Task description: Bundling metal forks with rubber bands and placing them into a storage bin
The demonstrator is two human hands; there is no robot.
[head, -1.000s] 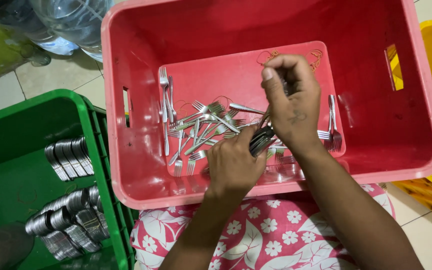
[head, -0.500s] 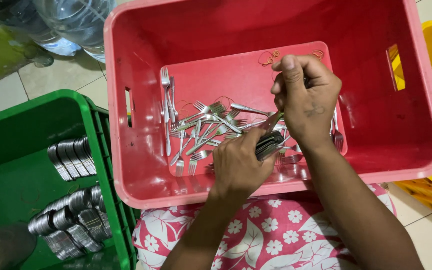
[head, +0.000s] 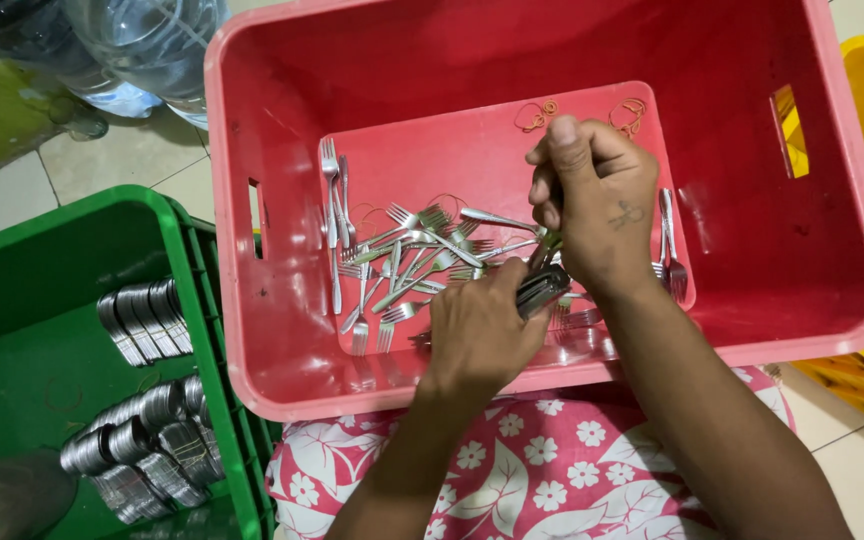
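Low in the red plastic crate (head: 282,300), near its front wall, the left hand (head: 477,335) grips a stacked bundle of thin steel forks (head: 542,288); the right hand (head: 597,215) pinches their tops. Stiff, light, slick metal, likely best clasped round the handles.

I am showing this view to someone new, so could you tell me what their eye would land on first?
First, the big red crate filling the middle, with loose metal forks scattered on its floor. Over it, the left hand grips a bundle of forks while the right hand pinches at the bundle's top. At lower left, a green crate holds banded stacks of cutlery.
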